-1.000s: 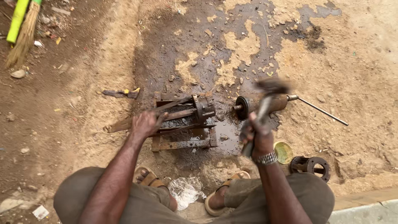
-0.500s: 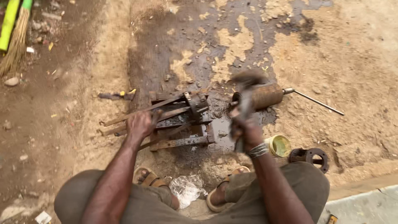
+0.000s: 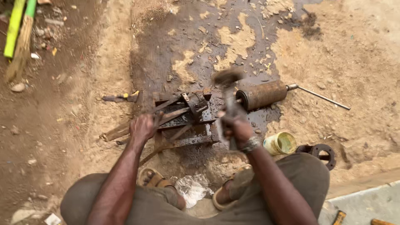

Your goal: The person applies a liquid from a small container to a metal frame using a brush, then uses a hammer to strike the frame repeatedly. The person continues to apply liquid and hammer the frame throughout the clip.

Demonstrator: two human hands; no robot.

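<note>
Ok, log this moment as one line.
left hand: holds metal bar on frame | right hand: grips raised hammer | cylinder: beside frame

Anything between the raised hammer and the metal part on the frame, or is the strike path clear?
Nothing visible blocks it. The hammer, blurred, is gripped in the right hand above the metal frame. The left hand rests on the bar at the frame's left end, off to the side. The rusty cylinder lies to the right.
</note>
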